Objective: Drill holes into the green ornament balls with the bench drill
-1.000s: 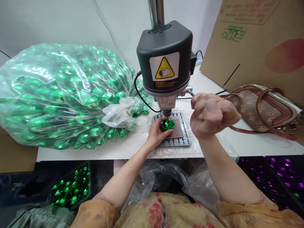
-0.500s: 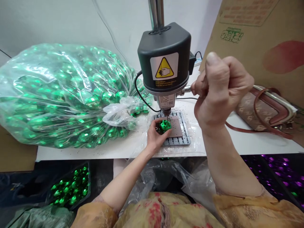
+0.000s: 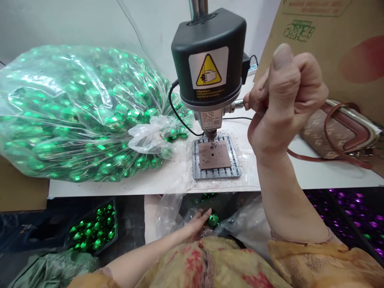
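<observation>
A black bench drill press (image 3: 209, 60) stands upright on the white table, bearing a yellow warning label. My right hand (image 3: 283, 100) is closed round its feed handle (image 3: 238, 104), at the right of the drill head. Under the chuck (image 3: 211, 135), a brown square board (image 3: 215, 155) with a dark hole lies on the slotted metal base (image 3: 235, 172). Below the table edge is my left hand (image 3: 198, 223), its fingers stretched out. A shiny green faceted ball (image 3: 213, 219) is just past its fingertips, over clear plastic; some fingers are hidden.
A big tied clear bag (image 3: 75, 116) of green balls fills the table's left. On the right are a patterned handbag (image 3: 339, 132) and a cardboard box (image 3: 324, 52). A container of green balls (image 3: 93, 228) sits lower left; purple balls (image 3: 354, 216) lie lower right.
My left hand has moved off the drill base, down below the table edge, and a green ball is now beside it there. My right hand stays on the handle. The view has shifted slightly.
</observation>
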`<action>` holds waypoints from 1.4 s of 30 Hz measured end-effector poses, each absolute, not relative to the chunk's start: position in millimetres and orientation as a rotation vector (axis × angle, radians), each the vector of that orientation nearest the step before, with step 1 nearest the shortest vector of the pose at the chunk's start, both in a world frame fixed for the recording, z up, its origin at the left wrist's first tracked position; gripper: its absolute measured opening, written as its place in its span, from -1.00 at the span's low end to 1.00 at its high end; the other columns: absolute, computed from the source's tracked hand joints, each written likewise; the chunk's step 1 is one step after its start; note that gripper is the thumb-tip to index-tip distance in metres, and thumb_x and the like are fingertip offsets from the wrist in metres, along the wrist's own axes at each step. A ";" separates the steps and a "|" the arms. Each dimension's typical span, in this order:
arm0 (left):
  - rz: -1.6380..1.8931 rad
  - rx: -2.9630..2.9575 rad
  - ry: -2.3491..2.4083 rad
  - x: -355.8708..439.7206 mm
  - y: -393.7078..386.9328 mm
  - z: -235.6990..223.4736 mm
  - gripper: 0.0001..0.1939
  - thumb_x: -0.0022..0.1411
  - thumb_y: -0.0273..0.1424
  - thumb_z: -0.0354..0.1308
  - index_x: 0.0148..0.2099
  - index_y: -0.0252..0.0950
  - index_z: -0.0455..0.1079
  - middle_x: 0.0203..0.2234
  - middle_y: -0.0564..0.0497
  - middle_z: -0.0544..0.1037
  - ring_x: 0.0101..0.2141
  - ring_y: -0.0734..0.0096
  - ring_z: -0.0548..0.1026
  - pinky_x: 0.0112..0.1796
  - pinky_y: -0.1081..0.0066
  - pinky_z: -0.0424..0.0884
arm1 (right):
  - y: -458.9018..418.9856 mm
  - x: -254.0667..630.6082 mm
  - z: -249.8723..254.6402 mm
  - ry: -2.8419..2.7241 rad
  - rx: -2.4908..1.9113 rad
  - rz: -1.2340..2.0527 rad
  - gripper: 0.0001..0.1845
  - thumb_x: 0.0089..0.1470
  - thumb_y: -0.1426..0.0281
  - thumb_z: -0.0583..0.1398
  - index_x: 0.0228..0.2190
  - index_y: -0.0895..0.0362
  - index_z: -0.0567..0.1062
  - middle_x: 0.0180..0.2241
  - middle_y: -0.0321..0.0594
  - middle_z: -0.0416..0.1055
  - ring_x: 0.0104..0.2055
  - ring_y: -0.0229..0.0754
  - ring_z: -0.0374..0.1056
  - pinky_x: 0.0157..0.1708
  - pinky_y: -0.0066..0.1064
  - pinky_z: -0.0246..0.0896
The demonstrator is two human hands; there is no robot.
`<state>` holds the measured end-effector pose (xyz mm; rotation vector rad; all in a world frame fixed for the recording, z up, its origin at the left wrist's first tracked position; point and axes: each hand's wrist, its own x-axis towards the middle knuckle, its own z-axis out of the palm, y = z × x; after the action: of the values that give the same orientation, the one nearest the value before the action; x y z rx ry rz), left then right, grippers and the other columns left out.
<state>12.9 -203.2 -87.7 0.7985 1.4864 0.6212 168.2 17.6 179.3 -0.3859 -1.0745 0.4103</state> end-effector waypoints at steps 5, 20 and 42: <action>0.543 0.521 1.511 27.7 -180.7 -62.1 -0.13 0.33 0.19 -0.06 0.49 -0.19 -0.04 0.30 -0.33 0.34 -0.52 0.39 0.53 -0.42 0.23 0.55 | 16.8 168.0 178.1 -1.048 -0.356 0.430 -0.57 0.19 0.21 0.20 -0.58 0.13 0.20 -0.67 -0.52 0.10 -0.64 -0.56 0.04 -0.54 -0.51 -0.05; 0.644 1.958 2.349 -53.3 36.9 43.3 -0.57 0.24 -0.61 0.11 0.13 -0.26 0.46 0.13 -0.24 0.49 0.06 0.01 0.49 0.08 0.14 0.43 | 16.9 170.0 174.5 -1.042 -0.363 0.452 -0.54 0.18 0.17 0.23 -0.58 0.13 0.20 -0.68 -0.52 0.13 -0.63 -0.52 0.07 -0.56 -0.50 -0.01; 1.329 1.160 1.265 -25.3 -22.2 34.5 -0.40 0.04 -0.14 0.46 0.06 -0.20 0.36 -0.33 0.06 0.54 -0.26 0.35 0.55 -0.17 0.34 0.50 | 15.7 169.7 174.2 -1.012 -0.306 0.478 -0.58 0.14 0.19 0.27 -0.59 0.06 0.24 -0.69 -0.46 0.13 -0.67 -0.38 0.07 -0.61 -0.34 -0.09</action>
<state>-25.3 -22.2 34.5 1.1598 1.2655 1.3287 169.7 15.7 174.2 -0.3055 -1.0123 0.4782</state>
